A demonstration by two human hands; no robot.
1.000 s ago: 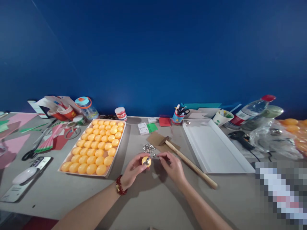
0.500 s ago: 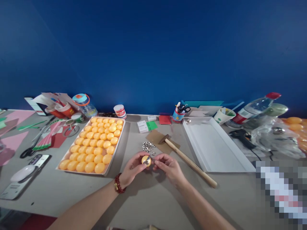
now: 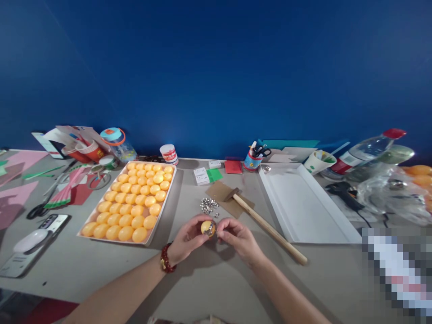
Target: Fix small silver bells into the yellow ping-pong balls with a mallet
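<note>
Grey table (image 3: 209, 283): left hand (image 3: 185, 240) grip holds orange ball (image 3: 207, 228); right hand (image 3: 239, 237) grip pinched narrow, touching it

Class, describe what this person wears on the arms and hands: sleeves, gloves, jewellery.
Both forearms are bare, with no sleeves in view and no gloves. The left hand has a bracelet of dark red beads at its wrist. The right hand shows no ring, watch or band.

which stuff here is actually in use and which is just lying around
In hand: yellow ball in left hand, right hand pinching at it; silver studs; tray of yellow balls.
Lying about: mallet, white tray, scissors, glue gun, water bottle.
</note>
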